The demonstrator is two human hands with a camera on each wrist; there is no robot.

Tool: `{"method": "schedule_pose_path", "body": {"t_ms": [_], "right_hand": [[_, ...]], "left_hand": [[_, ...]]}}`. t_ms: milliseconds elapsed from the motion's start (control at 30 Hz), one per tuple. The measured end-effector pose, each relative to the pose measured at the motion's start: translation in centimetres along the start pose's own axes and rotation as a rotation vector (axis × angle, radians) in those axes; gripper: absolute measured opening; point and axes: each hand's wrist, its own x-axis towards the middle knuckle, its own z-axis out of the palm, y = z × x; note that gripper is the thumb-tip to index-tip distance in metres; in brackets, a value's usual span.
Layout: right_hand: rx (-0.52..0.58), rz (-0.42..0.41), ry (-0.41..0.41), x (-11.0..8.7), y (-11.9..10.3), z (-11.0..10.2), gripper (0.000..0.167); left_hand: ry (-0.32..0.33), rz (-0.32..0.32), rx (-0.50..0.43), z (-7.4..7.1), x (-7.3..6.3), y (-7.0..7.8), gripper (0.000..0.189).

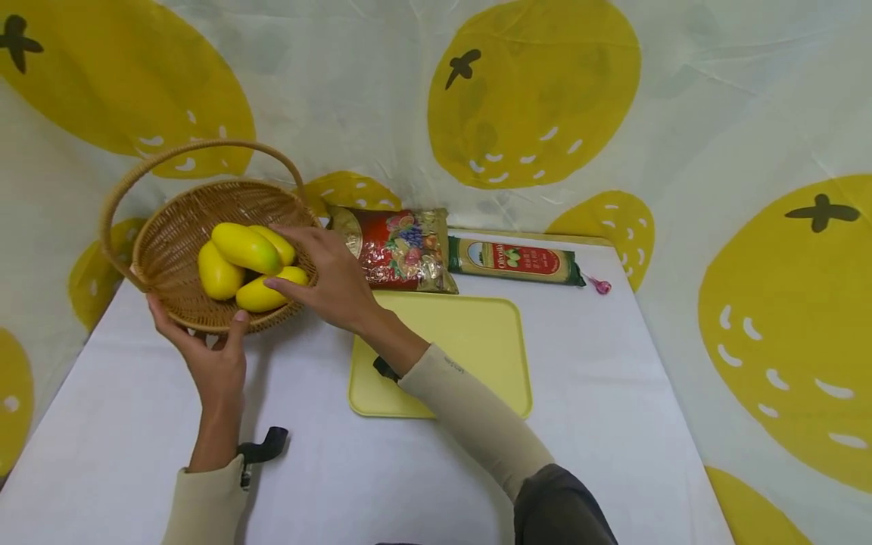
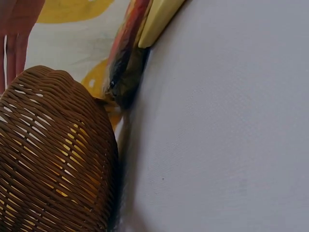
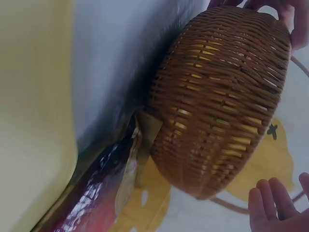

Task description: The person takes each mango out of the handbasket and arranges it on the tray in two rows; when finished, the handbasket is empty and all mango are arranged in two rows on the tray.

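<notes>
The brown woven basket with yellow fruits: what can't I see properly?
Brown woven basket: left wrist view, cut off by left and bottom edges.
Smooth yellow oval fruits: right wrist view, mostly hidden by the basket's weave.
Left hand: head view, some fingers partly hidden by the basket.

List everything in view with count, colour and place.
basket: one, brown, left
fruits: four visible, yellow, in basket
tray: one, pale yellow, mid-table
bag: one, red and gold, behind tray
packet: one, green, tan and red, right of bag
strip: one, tan, behind packet
bulb-like thing: one, purplish pink, right of packet
table: one, white, under tray
curtain: one, white with yellow fruit print, around table
wrist devices: two, black, one per wrist
sleeves: two, beige, right also dark, on forearms
left hand: one, bare, at basket's near rim
right hand: one, bare, at fruits
</notes>
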Motion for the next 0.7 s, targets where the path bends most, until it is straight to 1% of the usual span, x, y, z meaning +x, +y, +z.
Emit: {"method": "schedule_pose_path", "body": {"t_ms": [133,233,467,600,700], "right_hand": [[0.0,0.046,-0.049,1.5,-0.3,1.2,0.071],[-0.034,0.073,-0.098,2.6,-0.4,2.1,0.069],[-0.119,0.148,-0.224,5.0,-0.2,4.2,0.067],[-0.181,0.21,-0.267,6.0,0.0,5.2,0.065],[-0.233,0.238,-0.292,6.5,0.2,5.8,0.063]], "left_hand": [[-0.009,0.016,-0.03,0.3,-0.2,0.3,0.116],[-0.014,0.04,-0.04,0.4,-0.4,0.4,0.116],[-0.014,0.044,-0.023,0.1,-0.3,-1.2,0.119],[-0.021,0.053,-0.014,-0.1,-0.2,-1.8,0.12],[-0.025,0.058,-0.01,-0.1,-0.2,-2.0,0.119]]}}
